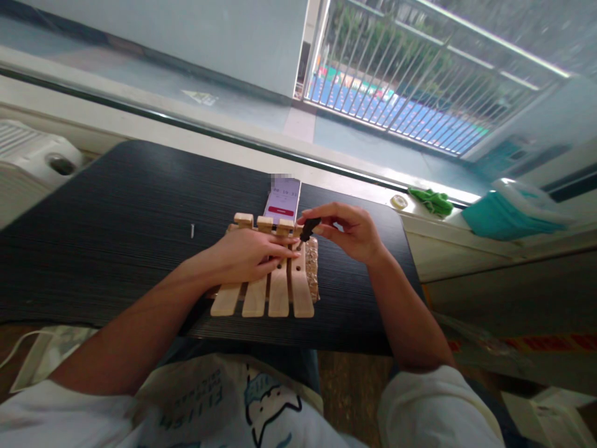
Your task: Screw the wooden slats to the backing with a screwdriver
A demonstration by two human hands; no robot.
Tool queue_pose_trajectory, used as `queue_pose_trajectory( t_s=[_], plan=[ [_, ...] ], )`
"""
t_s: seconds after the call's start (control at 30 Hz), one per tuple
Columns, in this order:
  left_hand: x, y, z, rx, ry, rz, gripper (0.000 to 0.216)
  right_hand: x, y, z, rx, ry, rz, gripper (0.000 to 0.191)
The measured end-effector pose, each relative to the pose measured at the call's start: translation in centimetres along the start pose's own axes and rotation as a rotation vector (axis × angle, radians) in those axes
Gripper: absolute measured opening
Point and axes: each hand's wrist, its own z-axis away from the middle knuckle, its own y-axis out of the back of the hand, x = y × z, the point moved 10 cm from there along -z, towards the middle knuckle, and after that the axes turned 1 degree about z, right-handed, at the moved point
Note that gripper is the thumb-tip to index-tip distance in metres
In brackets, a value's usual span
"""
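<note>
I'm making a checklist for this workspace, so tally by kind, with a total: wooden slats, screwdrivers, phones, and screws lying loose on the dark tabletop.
Wooden slats: 4
Screwdriver: 1
Phone: 1
Loose screw: 1
Total: 7

Left fingers (282, 251) partly hide the wooden slats (278, 300); the phone screen (286, 199) is blurred.

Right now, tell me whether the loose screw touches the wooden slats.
Apart: the head view shows the screw left of the slats, with dark table between them.
</note>
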Motion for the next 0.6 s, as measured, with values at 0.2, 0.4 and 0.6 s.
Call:
queue_pose_trajectory(
  t_s=[0.2,0.4,0.6],
  plan=[
    [-0.14,-0.08,-0.02,-0.001,0.01,-0.001,0.042,-0.39,0.5,-0.15,0.073,0.024,0.014,0.022],
    [-0.24,-0.09,0.04,-0.008,0.02,-0.007,0.042,-0.52,0.47,-0.25,0.104,0.056,0.043,0.023],
    [-0.17,-0.12,0.0,-0.019,0.021,-0.013,0.043,-0.15,0.77,0.0,0.191,0.043,0.061,0.023]
  ],
)
